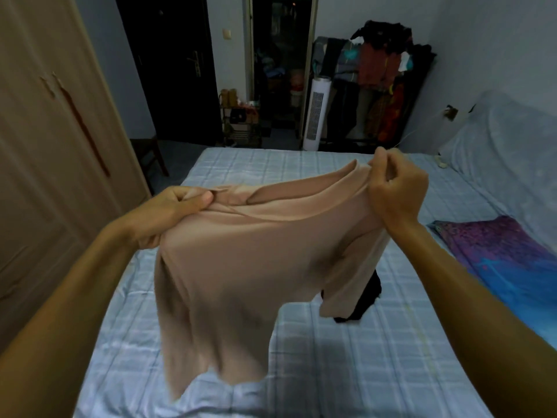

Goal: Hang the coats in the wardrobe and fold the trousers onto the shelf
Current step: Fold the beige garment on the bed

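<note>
Blue-checked bed (361,357) below, with a beige top (241,267) held in the air above it.
We judge the wardrobe (45,146) at our left a snag: its door looks closed and no hanger shows, so one hand must let go. The beige top sags between our left hand (174,206), clenched round one shoulder, and our right hand (394,191), pinching the neckline; held singly it could slump onto the bed. Its sleeve hangs in front of a small black garment (369,300) and might snag it.

beige garment (241,260) aloft, hanging limp
</note>
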